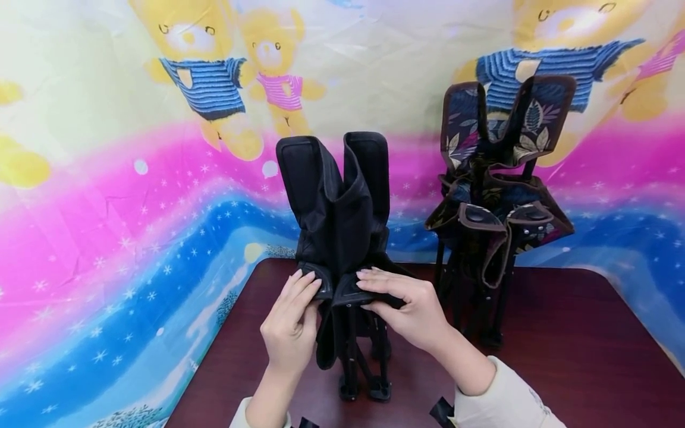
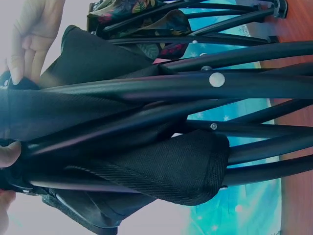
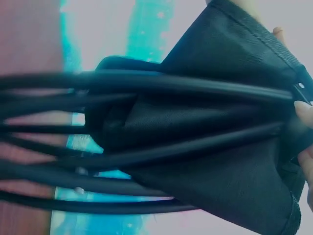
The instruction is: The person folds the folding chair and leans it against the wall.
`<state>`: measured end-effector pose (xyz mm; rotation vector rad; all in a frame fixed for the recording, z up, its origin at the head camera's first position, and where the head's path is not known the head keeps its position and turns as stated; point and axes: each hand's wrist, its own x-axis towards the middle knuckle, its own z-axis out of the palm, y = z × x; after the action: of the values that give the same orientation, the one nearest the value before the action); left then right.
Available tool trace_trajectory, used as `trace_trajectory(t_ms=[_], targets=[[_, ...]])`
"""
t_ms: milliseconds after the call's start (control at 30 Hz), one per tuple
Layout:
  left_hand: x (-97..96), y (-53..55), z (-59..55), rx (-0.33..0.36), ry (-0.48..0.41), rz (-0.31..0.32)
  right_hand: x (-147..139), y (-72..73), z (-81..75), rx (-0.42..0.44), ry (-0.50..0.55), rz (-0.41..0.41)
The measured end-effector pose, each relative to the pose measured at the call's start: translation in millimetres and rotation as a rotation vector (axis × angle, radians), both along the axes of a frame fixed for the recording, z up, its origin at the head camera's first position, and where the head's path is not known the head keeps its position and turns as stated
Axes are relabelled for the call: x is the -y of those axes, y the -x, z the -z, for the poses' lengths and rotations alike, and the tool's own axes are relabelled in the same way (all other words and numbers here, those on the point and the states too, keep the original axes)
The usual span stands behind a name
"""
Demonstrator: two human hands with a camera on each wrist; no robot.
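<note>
A folded black fabric chair (image 1: 348,232) stands upright before me, its two padded back corners pointing up. My left hand (image 1: 291,330) pinches the near left seat corner, fingers over the top and thumb lower down. On the near right corner, my right hand (image 1: 409,309) grips in the same way. Below the seat the fabric hangs in a fold beside the bunched tube legs (image 2: 215,81), which are joined with rivets. In the right wrist view, black cloth (image 3: 220,176) spreads between the tubes, and the right thumb (image 3: 304,115) lies at the seat's edge.
Behind on the right stands a second folded chair (image 1: 492,232) in dark leaf-patterned fabric with brown trim. Both chairs are on a dark red table (image 1: 230,356). A backdrop (image 1: 134,238) printed with bears and snowflakes hangs behind the table and along its left side.
</note>
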<state>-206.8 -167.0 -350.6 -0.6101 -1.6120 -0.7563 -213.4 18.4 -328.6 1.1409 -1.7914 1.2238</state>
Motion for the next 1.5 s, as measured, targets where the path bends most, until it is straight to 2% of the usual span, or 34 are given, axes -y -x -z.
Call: trace_trajectory(t_ms=[167, 300, 433, 633, 833, 1000, 1167, 1400, 1500], targets=[[2.9, -2.4, -2.9, 0.052, 0.045, -0.017, -2.4, -2.7, 1.1, 0.019, -0.005, 0.012], [8.8, -4.6, -4.4, 0.114, 0.093, -0.033, -1.0, -4.0, 3.2, -0.004, 0.003, 0.003], [14.4, -6.2, -3.9, 0.154, 0.122, -0.011, 1.8, -4.6, 6.9, -0.026, 0.032, -0.005], [18.3, -3.9, 0.8, 0.138, 0.067, 0.065, 3.1, -5.3, 11.9, -0.078, 0.079, 0.033], [22.6, -3.4, 5.7, 0.136, -0.021, 0.110, 1.1, -7.5, 15.5, -0.075, 0.103, 0.090], [27.4, -4.3, 13.9, 0.192, -0.077, 0.120, -4.6, -9.0, 20.6, -0.056, 0.130, 0.132], [33.9, -6.2, 25.3, 0.276, -0.114, 0.088, -11.5, -9.9, 26.7, -0.038, 0.131, 0.149], [38.5, -10.2, 43.9, 0.369, -0.104, 0.042, -19.6, -14.3, 38.1, -0.061, 0.108, 0.164], [38.6, -11.3, 52.0, 0.413, -0.085, 0.049, -22.4, -17.6, 41.9, -0.077, 0.103, 0.148]])
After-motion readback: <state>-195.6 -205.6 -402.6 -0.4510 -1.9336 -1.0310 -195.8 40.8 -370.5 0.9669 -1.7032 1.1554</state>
